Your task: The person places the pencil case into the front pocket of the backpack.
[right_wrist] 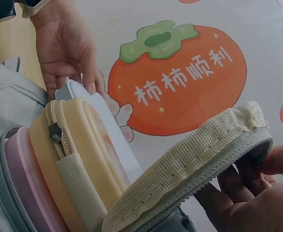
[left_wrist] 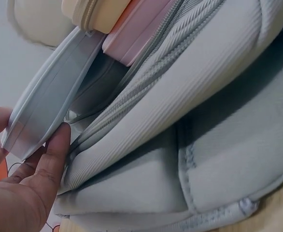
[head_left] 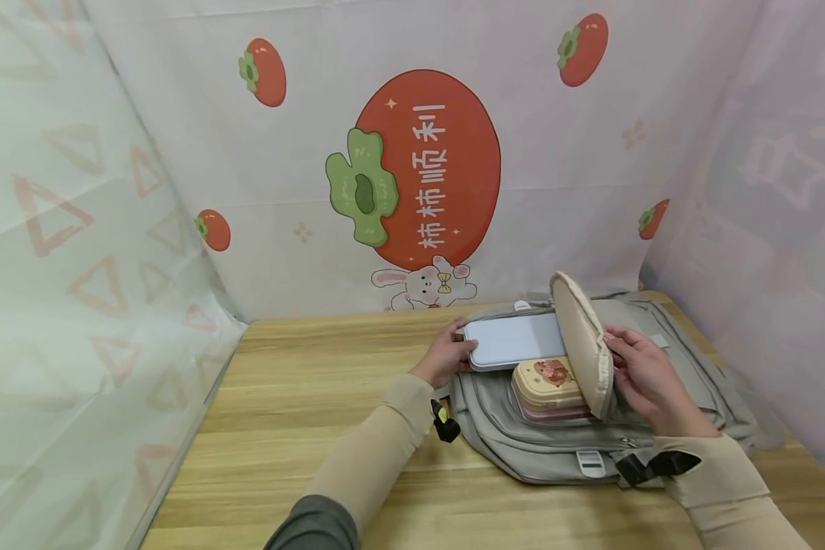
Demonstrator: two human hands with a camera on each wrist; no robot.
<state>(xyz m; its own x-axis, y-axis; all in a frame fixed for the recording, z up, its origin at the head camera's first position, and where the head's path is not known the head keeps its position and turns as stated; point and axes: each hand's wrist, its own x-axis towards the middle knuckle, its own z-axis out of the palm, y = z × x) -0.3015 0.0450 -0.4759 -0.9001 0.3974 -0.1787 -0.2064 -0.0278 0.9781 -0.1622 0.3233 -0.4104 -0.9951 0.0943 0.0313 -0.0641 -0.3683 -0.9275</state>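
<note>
A grey backpack [head_left: 498, 447] lies flat on the wooden table, its front pocket unzipped. My left hand [head_left: 447, 353] grips the left end of a light blue flat case [head_left: 512, 341], thumb on top; in the left wrist view the case [left_wrist: 49, 92] tilts at the pocket's opening. Between thumb and fingers, my right hand [head_left: 649, 374] holds up the cream-lined pocket flap [head_left: 583, 347] by its zippered edge [right_wrist: 190, 159]. Beside the blue case, a cream zippered case [head_left: 539, 386] with a printed picture rests on a pink case [right_wrist: 30, 179]. The flap hides their right ends.
Bare wood of the table [head_left: 302, 405] stretches to the left of the backpack. Behind stands a white backdrop [head_left: 536, 191] printed with persimmons, and pale cloth hangs on both sides. A strap buckle [head_left: 590, 464] lies at the backpack's near edge.
</note>
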